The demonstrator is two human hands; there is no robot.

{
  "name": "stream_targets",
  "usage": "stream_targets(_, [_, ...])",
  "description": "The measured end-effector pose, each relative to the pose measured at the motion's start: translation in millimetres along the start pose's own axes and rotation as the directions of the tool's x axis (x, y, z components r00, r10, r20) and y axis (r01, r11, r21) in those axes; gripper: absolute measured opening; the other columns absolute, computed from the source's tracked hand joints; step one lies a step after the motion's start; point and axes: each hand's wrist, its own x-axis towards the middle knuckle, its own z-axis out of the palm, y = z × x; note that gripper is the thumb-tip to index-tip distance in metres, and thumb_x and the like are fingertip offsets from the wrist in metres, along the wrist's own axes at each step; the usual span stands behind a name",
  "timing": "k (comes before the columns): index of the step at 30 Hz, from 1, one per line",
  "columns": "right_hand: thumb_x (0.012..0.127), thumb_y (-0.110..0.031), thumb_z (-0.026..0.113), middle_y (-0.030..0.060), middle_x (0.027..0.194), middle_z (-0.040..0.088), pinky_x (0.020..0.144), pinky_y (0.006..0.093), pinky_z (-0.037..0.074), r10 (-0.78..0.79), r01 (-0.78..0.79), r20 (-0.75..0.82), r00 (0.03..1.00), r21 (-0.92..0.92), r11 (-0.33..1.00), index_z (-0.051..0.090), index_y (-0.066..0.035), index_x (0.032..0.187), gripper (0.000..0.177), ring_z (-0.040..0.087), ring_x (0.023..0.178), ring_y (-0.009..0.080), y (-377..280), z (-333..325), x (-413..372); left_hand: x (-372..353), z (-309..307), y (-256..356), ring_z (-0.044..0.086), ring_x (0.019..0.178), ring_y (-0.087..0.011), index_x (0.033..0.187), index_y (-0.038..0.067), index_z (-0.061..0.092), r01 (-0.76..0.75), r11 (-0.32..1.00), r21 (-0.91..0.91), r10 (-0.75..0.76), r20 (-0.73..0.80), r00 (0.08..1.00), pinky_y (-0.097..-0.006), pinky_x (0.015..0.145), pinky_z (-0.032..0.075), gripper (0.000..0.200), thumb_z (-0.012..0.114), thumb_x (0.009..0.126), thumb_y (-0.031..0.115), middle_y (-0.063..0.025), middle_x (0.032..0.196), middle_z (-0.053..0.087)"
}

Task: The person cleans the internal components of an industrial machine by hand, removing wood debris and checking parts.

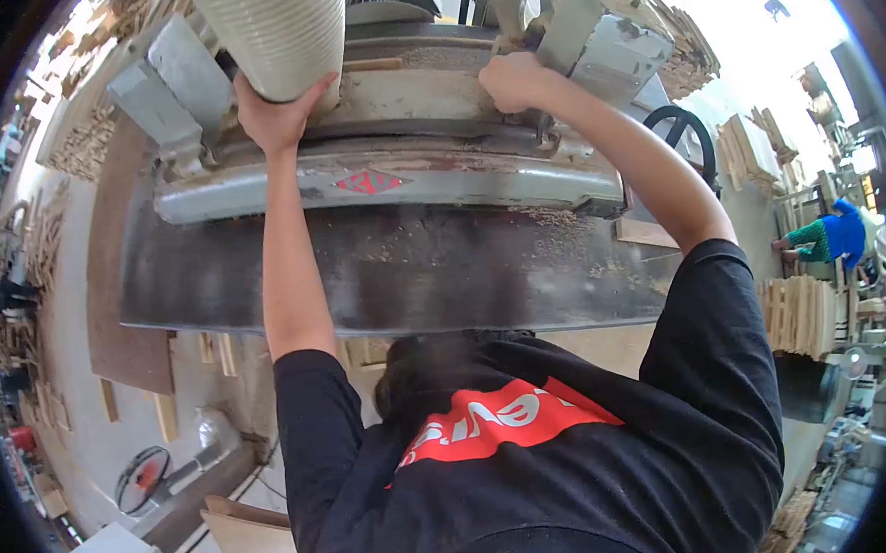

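A wide, ribbed off-white hose (285,34) comes down onto the grey woodworking machine (488,179). My left hand (282,117) is pressed round the hose's lower end, thumb on the near right side and fingers at its left. Farther right, my right hand (515,80) is closed in a fist beside a worn grey metal housing (606,43). Whatever that fist grips, if anything, is hidden from view. Wood shavings (550,214) lie across the machine's dark flat table (413,278), between me and the long grey cover bar.
A black handwheel (691,138) sits at the machine's right side. A small wood piece (647,233) rests near my right forearm. Stacked boards (801,316) stand at right, where a person in blue (841,233) is farther off. A brown board (127,263) is at left.
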Motion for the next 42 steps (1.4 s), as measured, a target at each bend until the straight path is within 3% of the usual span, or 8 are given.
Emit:
stream_targets(6, [0.069,-0.003,0.076,0.0187,0.108,0.074,0.076,0.0459,0.061,-0.086,0.103,0.177,0.980,-0.090,0.991,0.076,0.000,0.094,0.026,0.074,0.098,0.0365,-11,-27,0,-2,-4,6,0.073,0.098,-0.0319,0.125,0.001,0.058,0.016,0.997,0.078,-0.013,-0.034,0.999,-0.0438,0.084,0.058,0.108,0.098,0.046,0.062,-0.0159,0.111,0.074])
stream_targets(12, [0.073,0.001,0.072,0.0200,0.096,0.073,0.076,0.0445,0.061,-0.432,0.394,-0.205,0.878,-0.202,0.897,0.075,0.002,0.087,0.014,0.072,0.092,0.0382,2,19,3,0,-2,12,0.074,0.095,-0.0307,0.124,0.001,0.059,-0.031,0.997,0.070,0.037,-0.088,0.995,-0.0431,0.081,0.059,0.107,0.098,0.046,0.063,-0.0154,0.109,0.075])
stream_targets(15, [0.075,-0.002,0.073,0.0207,0.091,0.073,0.077,0.0464,0.060,-0.450,0.423,-0.231,0.862,-0.160,0.892,0.074,0.003,0.086,0.012,0.072,0.090,0.0391,17,34,9,0,-5,18,0.074,0.094,-0.0297,0.125,0.001,0.059,-0.039,0.996,0.077,0.047,-0.096,0.994,-0.0420,0.080,0.060,0.106,0.098,0.047,0.062,-0.0146,0.107,0.075])
stream_targets(18, [0.080,-0.011,0.076,0.0205,0.088,0.072,0.075,0.0481,0.057,-0.199,0.207,-0.070,0.977,0.134,0.969,0.072,0.000,0.089,0.015,0.070,0.085,0.0398,14,-14,-19,0,-6,17,0.075,0.093,-0.0292,0.125,0.000,0.059,-0.034,0.997,0.071,0.040,-0.094,0.995,-0.0413,0.080,0.060,0.106,0.099,0.047,0.060,-0.0139,0.107,0.075])
stream_targets(21, [0.079,-0.013,0.077,0.0222,0.084,0.071,0.074,0.0482,0.056,-0.156,0.161,-0.037,0.987,0.195,0.967,0.073,0.000,0.085,0.015,0.071,0.086,0.0397,24,1,-5,-2,-5,17,0.074,0.095,-0.0291,0.126,0.000,0.059,-0.029,0.999,0.045,0.032,-0.068,0.997,-0.0409,0.081,0.059,0.105,0.099,0.048,0.058,-0.0137,0.107,0.075])
stream_targets(30, [0.074,-0.005,0.071,0.0224,0.085,0.070,0.076,0.0480,0.056,-0.242,0.288,-0.244,0.939,0.175,0.941,0.074,-0.001,0.082,0.010,0.070,0.088,0.0400,21,31,10,0,-3,16,0.073,0.099,-0.0279,0.127,0.000,0.058,-0.050,0.999,0.005,0.051,-0.060,0.997,-0.0401,0.085,0.058,0.104,0.101,0.049,0.053,-0.0140,0.111,0.074])
stream_targets(39, [0.075,-0.007,0.071,0.0249,0.100,0.071,0.083,0.0480,0.056,0.074,0.003,-0.236,0.969,0.311,0.950,0.072,0.003,0.081,0.012,0.069,0.094,0.0417,10,16,-12,-1,-3,16,0.072,0.100,-0.0262,0.124,-0.001,0.059,0.001,0.999,-0.048,-0.003,-0.037,0.999,-0.0384,0.086,0.058,0.099,0.103,0.050,0.049,-0.0154,0.115,0.073])
stream_targets(42, [0.077,-0.008,0.070,0.0280,0.102,0.069,0.087,0.0487,0.055,0.126,-0.038,-0.261,0.957,0.316,0.948,0.070,0.008,0.084,0.018,0.068,0.098,0.0425,4,35,-7,-1,-4,19,0.071,0.100,-0.0257,0.123,-0.004,0.058,-0.028,0.999,-0.033,0.028,-0.011,1.000,-0.0391,0.087,0.057,0.089,0.103,0.057,0.036,-0.0176,0.113,0.073])
